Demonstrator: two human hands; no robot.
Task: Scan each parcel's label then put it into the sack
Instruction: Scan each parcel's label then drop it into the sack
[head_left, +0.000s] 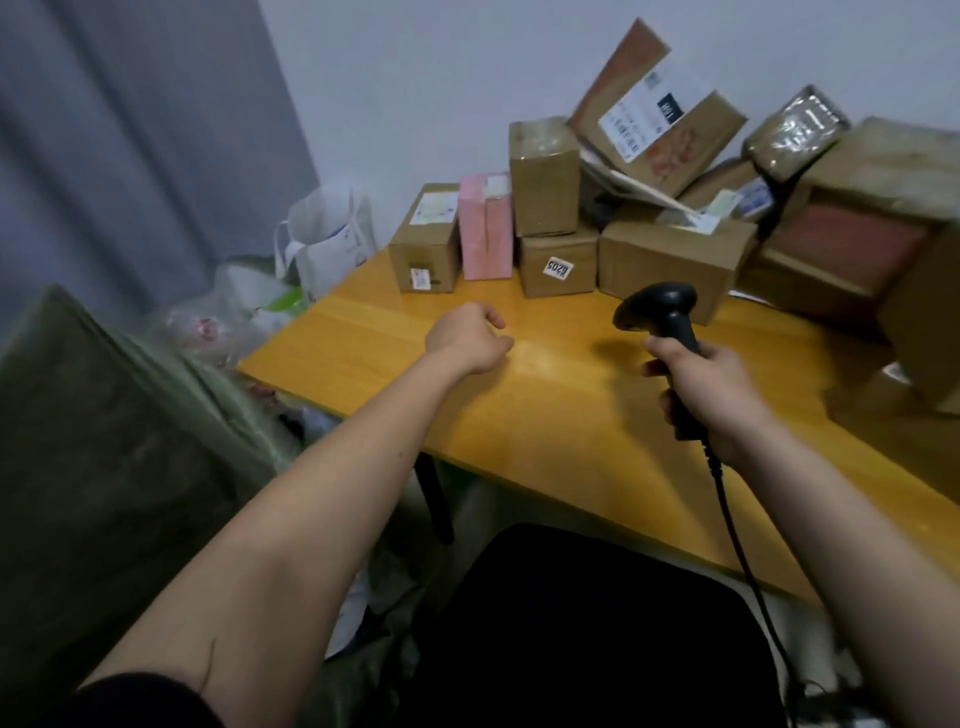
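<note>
Right hand (711, 395) at 4 o'clock, clamped on scanner (662, 319) grip. Left hand (470, 338) centre, loosely curled, empty, over surface (545, 415). Parcels (670, 260) stacked at 1 o'clock; sack (104, 441) at 9. Cardboard boxes: likely stiff, light; best gripped across opposite side faces.

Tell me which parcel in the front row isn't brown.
The pink box, standing between two brown cardboard boxes; every other parcel there is brown.

Left hand (467, 338) outstretched, fingers loosely curled (holding nothing), right hand (711, 395) raised in a closed grip, forearms bare
</note>
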